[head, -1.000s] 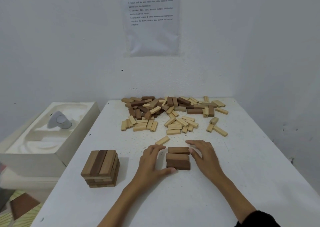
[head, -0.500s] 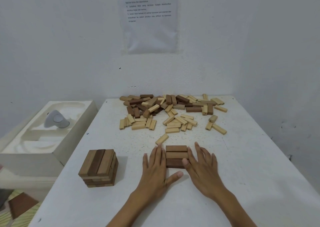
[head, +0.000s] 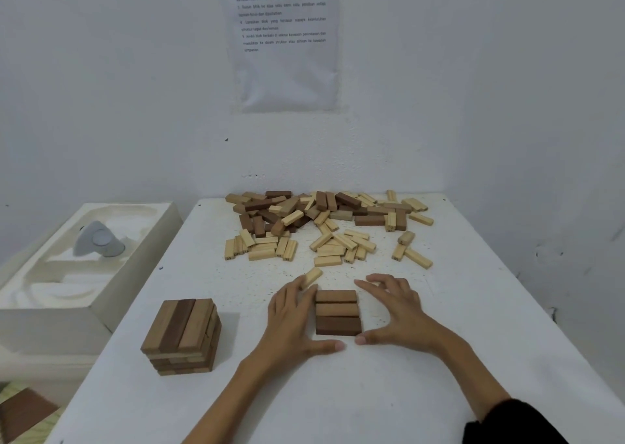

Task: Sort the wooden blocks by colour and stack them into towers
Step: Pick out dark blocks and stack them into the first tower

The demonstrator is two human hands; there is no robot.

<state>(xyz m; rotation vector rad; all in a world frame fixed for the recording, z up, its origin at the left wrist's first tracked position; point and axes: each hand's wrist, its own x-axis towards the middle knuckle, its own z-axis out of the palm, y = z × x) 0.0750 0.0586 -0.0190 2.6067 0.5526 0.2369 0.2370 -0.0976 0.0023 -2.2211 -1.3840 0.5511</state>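
Right hand drawn off brown blocks, left hand flat beside them

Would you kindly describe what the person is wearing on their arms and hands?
The left hand and right hand wear no gloves, rings or watch. A black sleeve begins well up the right arm; the left forearm shows no sleeve.

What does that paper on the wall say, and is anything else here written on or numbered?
Printed sheet taped to the wall: several numbered lines of print, too blurred to quote.
Pale blocks in the loose pile: small dark marks on some end faces, perhaps numbers, too small to read.
No other writing shows.
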